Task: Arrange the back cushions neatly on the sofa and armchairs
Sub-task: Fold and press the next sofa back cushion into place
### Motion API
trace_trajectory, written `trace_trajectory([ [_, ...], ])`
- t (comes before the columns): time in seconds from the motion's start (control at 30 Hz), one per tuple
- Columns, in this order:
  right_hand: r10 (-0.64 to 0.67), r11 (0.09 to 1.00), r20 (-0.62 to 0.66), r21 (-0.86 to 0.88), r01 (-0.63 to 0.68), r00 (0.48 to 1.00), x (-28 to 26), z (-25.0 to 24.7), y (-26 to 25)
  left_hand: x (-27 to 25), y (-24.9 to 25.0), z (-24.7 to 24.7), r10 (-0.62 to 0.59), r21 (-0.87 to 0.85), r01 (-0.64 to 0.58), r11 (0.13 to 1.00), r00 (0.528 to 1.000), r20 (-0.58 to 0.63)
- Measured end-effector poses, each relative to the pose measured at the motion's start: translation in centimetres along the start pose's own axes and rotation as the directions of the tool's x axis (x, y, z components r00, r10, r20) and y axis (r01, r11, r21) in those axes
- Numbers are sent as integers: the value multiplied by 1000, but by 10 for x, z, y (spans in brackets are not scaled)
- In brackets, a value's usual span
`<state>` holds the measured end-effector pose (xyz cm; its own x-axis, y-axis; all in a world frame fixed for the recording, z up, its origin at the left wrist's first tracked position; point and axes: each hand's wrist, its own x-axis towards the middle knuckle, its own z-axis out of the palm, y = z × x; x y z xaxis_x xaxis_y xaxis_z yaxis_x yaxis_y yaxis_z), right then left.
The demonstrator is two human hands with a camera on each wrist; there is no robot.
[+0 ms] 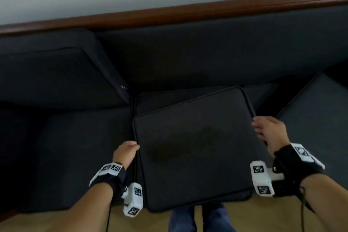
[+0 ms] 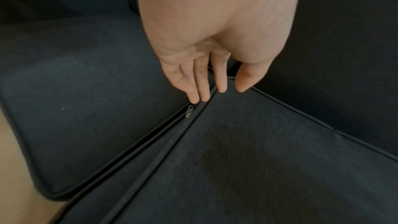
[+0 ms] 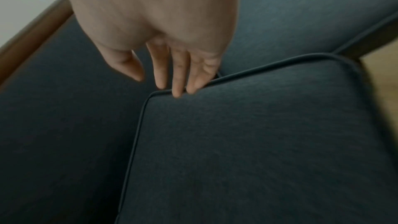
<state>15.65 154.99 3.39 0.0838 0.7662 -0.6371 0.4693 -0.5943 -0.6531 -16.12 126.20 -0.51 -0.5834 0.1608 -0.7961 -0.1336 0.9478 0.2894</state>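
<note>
I am standing over the dark sofa point(image 1: 216, 47) and looking down at a loose back cushion point(image 1: 194, 149) that is lying flat on the middle seat, slightly skewed, with its near edge hanging over the front of the seat. My left hand point(image 1: 125, 153) is reaching the cushion's left edge; in the left wrist view its fingers point(image 2: 202, 88) are extended and only touching the piped seam near the zip pull point(image 2: 189, 111), so it is not gripping yet. My right hand point(image 1: 271, 131) is arriving at the far right corner, fingertips point(image 3: 178, 89) resting on the piping, the hand relaxed and holding nothing. Another back cushion point(image 1: 56, 73) is leaning against the backrest on the left, and a further one point(image 1: 318, 107) is lying on the right.

I am judging the risks from here. If I am lifting with fingertips on the piping alone, the cushion is likely to slip and drop toward the floor, since it is already overhanging. Catching the zip pull could tug the zip open. Swinging it up skewed could knock the left cushion out of line.
</note>
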Motion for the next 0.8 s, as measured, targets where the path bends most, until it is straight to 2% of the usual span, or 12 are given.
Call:
trace_trajectory([
  [0.1,-130,981,-63,-152,119,990,52,29,-9,25,13,11,-64,-26,63,998,995,-71],
  [0.17,-169,947,-72,-287,142,983,77,41,-13,39,19,15,-112,-133,100,986,990,-82],
  [0.27,-92,910,-50,-411,63,995,110,52,-11,68,18,28,-193,-300,172,938,980,-41],
  [0.37,56,932,0,-360,-52,998,130,57,9,81,17,40,-233,-406,211,889,973,-5],
  [0.43,109,933,23,-348,-95,994,140,55,23,87,14,48,-242,-476,226,850,970,30],
  [0.6,153,940,59,-318,-126,987,136,49,26,71,21,50,-277,-613,285,737,954,111],
  [0.7,189,963,82,-208,-169,978,128,44,16,52,31,40,-223,-613,273,741,962,158],
  [0.8,198,974,90,-126,-186,976,122,36,10,34,34,28,-203,-636,253,729,967,153],
])
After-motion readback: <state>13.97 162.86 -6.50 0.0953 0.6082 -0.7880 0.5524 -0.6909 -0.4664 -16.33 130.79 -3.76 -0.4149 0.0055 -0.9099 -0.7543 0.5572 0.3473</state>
